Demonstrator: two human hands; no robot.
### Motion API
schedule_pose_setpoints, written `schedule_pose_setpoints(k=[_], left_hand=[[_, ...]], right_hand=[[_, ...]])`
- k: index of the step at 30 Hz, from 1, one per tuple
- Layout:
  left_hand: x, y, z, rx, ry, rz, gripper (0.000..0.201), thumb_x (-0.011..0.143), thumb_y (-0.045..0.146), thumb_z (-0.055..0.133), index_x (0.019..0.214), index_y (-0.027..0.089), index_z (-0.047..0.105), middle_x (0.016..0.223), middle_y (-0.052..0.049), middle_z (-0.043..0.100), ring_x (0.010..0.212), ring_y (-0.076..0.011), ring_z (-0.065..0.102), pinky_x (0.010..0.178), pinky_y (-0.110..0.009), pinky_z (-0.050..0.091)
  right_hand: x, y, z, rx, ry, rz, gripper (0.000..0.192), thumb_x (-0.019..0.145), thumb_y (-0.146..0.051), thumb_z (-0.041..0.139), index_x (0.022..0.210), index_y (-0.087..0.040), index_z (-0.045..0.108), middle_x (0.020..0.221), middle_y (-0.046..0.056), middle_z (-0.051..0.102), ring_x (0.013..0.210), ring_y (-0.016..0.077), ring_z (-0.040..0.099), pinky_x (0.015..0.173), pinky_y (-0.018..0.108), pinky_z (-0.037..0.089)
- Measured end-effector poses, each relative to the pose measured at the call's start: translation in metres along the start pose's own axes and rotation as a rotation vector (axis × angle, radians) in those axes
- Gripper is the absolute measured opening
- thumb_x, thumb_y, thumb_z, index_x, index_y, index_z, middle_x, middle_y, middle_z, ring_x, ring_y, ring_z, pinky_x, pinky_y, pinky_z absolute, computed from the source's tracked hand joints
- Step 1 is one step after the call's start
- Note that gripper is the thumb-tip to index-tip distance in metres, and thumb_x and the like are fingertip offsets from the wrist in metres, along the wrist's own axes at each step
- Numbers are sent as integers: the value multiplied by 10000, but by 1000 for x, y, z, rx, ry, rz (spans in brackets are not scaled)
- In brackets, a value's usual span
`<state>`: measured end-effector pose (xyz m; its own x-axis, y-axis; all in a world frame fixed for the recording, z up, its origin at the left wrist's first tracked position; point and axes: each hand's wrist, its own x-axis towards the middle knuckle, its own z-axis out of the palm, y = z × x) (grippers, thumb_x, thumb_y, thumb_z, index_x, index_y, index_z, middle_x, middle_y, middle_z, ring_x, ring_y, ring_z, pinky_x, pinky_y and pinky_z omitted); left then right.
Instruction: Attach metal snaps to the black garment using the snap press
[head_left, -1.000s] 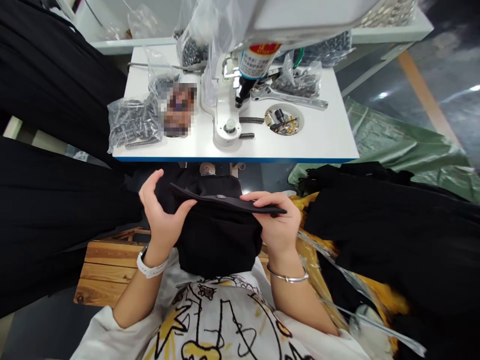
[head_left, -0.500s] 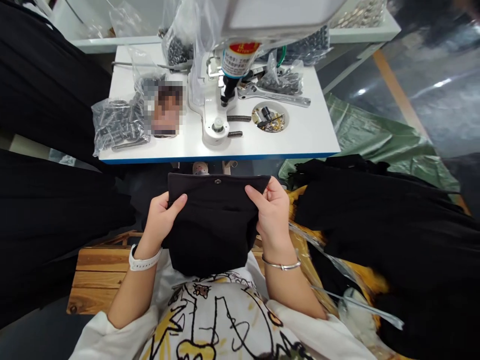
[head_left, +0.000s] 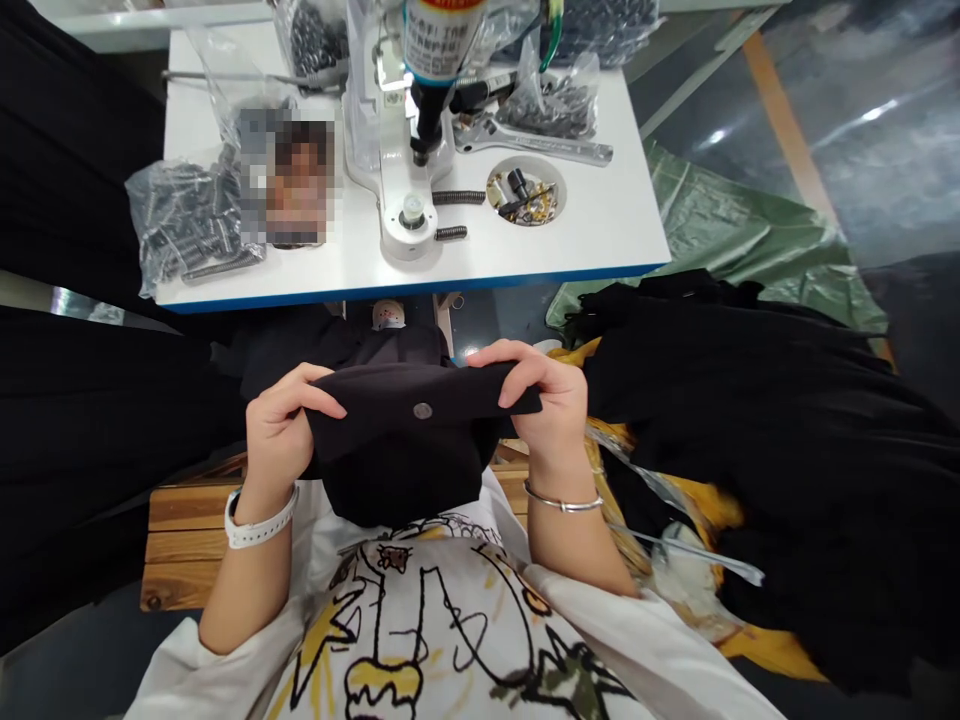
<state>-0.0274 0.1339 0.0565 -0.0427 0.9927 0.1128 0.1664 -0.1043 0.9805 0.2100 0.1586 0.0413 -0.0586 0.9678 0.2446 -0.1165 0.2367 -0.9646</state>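
I hold a black fabric piece (head_left: 390, 440) over my lap, below the front edge of the white table (head_left: 615, 230). A small round metal snap (head_left: 422, 410) sits in the middle of its folded top band. My left hand (head_left: 277, 435) grips the band's left end, fingers curled over the top. At the band's right end, my right hand (head_left: 547, 400) pinches the cloth between thumb and fingers. The snap press (head_left: 405, 150) stands on the table straight ahead of the fabric.
Bags of metal parts (head_left: 187, 225) lie at the table's left and back. A dish of small parts (head_left: 525, 190), a wrench (head_left: 555, 150) and two springs (head_left: 450, 215) lie right of the press. Black garments are heaped at the left (head_left: 82, 440) and right (head_left: 772, 420). A wooden pallet (head_left: 180, 540) lies below.
I have folded the fabric's top edge toward me, so the snap now faces the camera. Both hands shifted their grip onto the band's ends. My view has tilted down, toward my lap.
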Motion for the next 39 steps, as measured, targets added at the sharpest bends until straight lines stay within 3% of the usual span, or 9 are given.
schedule_pose_setpoints(k=[13, 16, 20, 24, 26, 30, 33, 36, 39], left_hand=[[-1, -4, 0, 8, -30, 91, 239, 686, -8, 539, 540, 174, 589, 839, 2, 594, 729, -110, 539, 592, -224, 395], [-1, 3, -10, 129, -240, 268, 308, 686, -53, 480, 510, 180, 578, 815, 2, 572, 767, -116, 490, 654, -255, 377], [-22, -4, -8, 271, -900, 133, 309, 617, -80, 401, 491, 166, 540, 706, 14, 588, 712, -113, 476, 668, -277, 360], [-65, -26, 21, 679, -1229, -4, 215, 649, 9, 466, 551, 172, 565, 660, -14, 580, 692, -156, 484, 586, -286, 371], [-81, -30, 32, 809, -1181, 8, 187, 698, 63, 442, 649, 150, 600, 754, -85, 579, 777, -227, 503, 633, -352, 407], [-70, -16, 24, 572, -1246, -3, 354, 632, 46, 454, 932, 153, 607, 942, -99, 601, 868, -234, 537, 776, -366, 455], [-31, -9, -2, 324, -861, -146, 349, 720, 30, 359, 937, 188, 582, 913, -29, 627, 832, -138, 573, 777, -255, 466], [7, -18, -22, 499, -237, -154, 299, 795, 120, 369, 1037, 171, 537, 1029, -61, 600, 968, -159, 546, 902, -313, 429], [21, -38, -20, 689, -363, -71, 519, 755, 103, 417, 1267, 179, 391, 1335, -106, 415, 1241, -214, 359, 1053, -420, 281]], right_hand=[[-5, 7, -8, -11, -102, -100, 287, 751, -322, 624, 497, -202, 569, 856, 23, 690, 799, 182, 587, 717, 342, 480], [-2, -1, -23, 63, -472, -83, 321, 830, -304, 525, 538, -201, 612, 858, 36, 695, 886, 177, 564, 809, 350, 453], [-3, -4, -46, 171, -1198, 248, 318, 844, -284, 505, 1125, -159, 586, 970, 101, 676, 915, 164, 610, 844, 320, 464], [-11, 39, -33, -206, -451, 614, 535, 792, -459, 524, 1252, -197, 453, 1164, 116, 577, 1074, 198, 544, 927, 366, 424], [-10, 73, -13, -475, -170, 712, 760, 674, -518, 613, 1312, -192, 360, 1259, 139, 485, 1162, 246, 467, 965, 407, 383], [7, 123, 20, -580, -133, 766, 712, 582, -454, 649, 1185, -131, 451, 1188, 171, 486, 1132, 294, 451, 946, 433, 361], [17, 118, 29, -539, -129, 696, 304, 585, -292, 568, 846, -140, 529, 841, 82, 550, 876, 245, 531, 832, 417, 397], [3, 78, 37, -387, -249, 579, 102, 543, -196, 500, 629, -179, 448, 692, 3, 485, 730, 157, 496, 748, 312, 402], [-32, 36, 53, 25, -696, 390, 82, 509, -150, 528, 511, -165, 448, 639, -11, 477, 685, 119, 470, 697, 252, 387]])
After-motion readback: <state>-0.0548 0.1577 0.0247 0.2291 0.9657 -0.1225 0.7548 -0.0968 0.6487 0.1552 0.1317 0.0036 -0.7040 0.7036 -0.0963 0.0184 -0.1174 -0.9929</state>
